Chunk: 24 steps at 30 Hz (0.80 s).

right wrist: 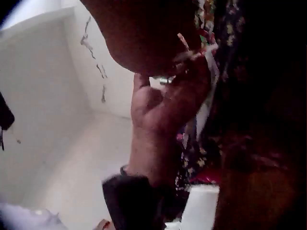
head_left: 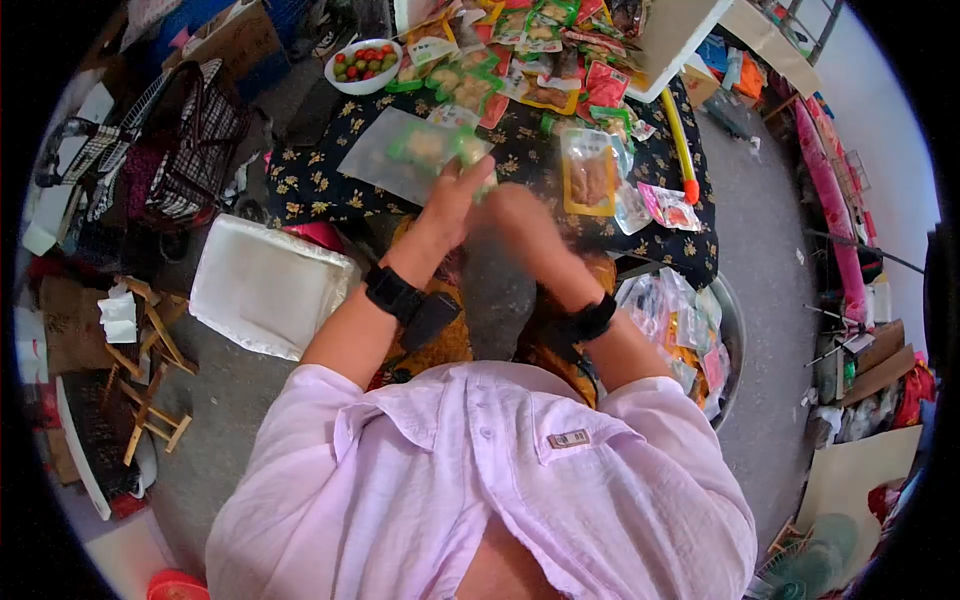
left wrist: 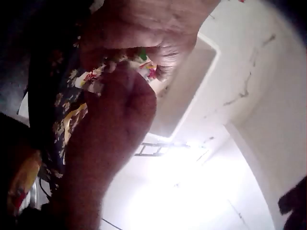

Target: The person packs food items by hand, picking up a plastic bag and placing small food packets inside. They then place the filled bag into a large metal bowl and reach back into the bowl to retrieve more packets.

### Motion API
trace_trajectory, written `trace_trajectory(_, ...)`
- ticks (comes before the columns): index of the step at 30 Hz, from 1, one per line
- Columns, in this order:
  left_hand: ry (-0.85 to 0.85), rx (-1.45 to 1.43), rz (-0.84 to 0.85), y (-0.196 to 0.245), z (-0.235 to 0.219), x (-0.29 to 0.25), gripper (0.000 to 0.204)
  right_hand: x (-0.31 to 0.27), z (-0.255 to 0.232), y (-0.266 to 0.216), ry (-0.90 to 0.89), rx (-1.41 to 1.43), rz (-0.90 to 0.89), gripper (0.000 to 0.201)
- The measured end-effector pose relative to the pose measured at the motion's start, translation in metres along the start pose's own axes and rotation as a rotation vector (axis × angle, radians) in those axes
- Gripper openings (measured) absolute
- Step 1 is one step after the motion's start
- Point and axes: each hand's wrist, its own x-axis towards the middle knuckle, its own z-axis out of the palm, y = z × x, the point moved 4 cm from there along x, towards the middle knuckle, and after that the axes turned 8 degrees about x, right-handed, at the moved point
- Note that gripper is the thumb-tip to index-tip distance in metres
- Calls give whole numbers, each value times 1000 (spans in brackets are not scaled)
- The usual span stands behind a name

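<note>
Shopping trolley bag (head_left: pixel 185 140): checked fabric, far left on the floor, beside folded wooden frames (head_left: pixel 150 380).
White tray (head_left: pixel 265 285): lies just left of the person's left forearm, below the table edge.
Bowl (head_left: pixel 362 65): white, filled with small red and green fruits, on the upper left part of the table.
Table (head_left: pixel 310 185): covered with a dark cloth printed with yellow flowers; many snack packets (head_left: pixel 530 60) are spread across its far side.
Clear bag (head_left: pixel 415 150): large and see-through, with green-edged packets inside; it lies on the table just beyond the hands, its near end touching or under the fingertips.
Left hand (head_left: pixel 455 200): raised over the near table edge, fingers curled and pinching a small colourful wrapper (left wrist: pixel 144 64) together with the other hand; a black wrist strap sits on the forearm.
Right hand (head_left: pixel 520 215): pressed against the left hand, fingers bent onto the same wrapper, which shows as a crumpled strip in the right wrist view (right wrist: pixel 199 50).
Yellow-edged packet (head_left: pixel 588 175): clear front, brown food inside, on the table just right of the hands.
Metal basin (head_left: pixel 735 335): at the person's right, holding more packets.
</note>
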Motion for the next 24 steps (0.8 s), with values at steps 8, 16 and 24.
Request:
trace_trajectory(8, -58, -343, -24, -7, 4, -15, 22, -52, -5, 22, 505, 1052, 464, 17)
trace_trajectory(16, -93, -94, -40, -5, 41, -35, 23, -52, 3, 41, 417, 1201, 434, 20)
trace_trajectory(24, 333, 1561, 690, 35, 6, -41, 33, -61, -21, 53, 678, 1535, 550, 17)
